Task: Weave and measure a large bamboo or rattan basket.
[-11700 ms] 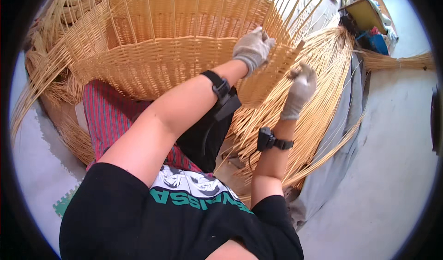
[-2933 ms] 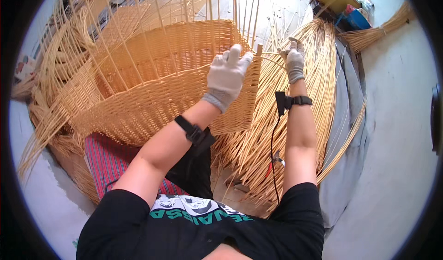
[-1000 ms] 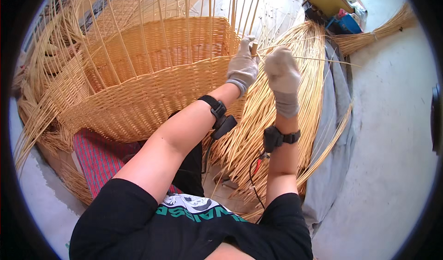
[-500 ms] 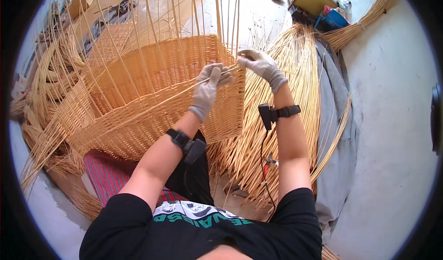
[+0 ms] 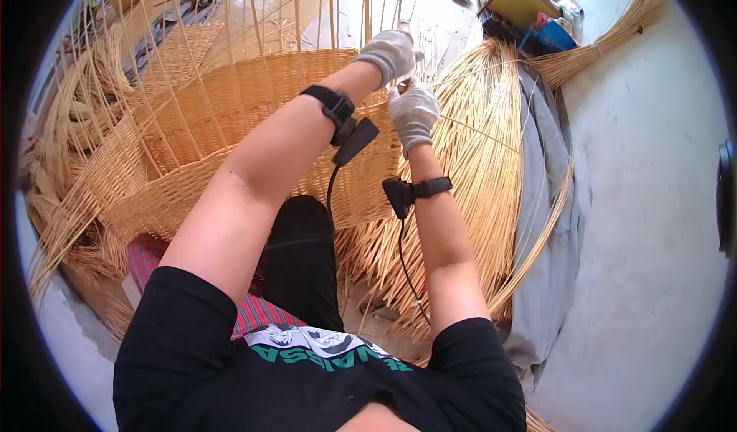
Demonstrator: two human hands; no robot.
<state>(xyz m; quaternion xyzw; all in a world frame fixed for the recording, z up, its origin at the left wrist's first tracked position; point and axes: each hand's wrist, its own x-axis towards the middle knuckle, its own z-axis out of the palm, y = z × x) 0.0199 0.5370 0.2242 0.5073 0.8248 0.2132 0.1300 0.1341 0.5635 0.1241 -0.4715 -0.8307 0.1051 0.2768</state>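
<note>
Basket point(image 5: 361, 190) sits by the person's knee, walls woven to the rim; stakes point(image 5: 297, 10) stand bare above, so judged unfinished. Left hand point(image 5: 390, 54) and right hand point(image 5: 414, 115) are near its right corner; cannot tell whether either grip is closed.

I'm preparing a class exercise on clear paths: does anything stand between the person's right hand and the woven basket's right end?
Nothing visible does. The right hand is at the right end of the woven basket, contact unclear; the left hand shows above it, not between.
</note>
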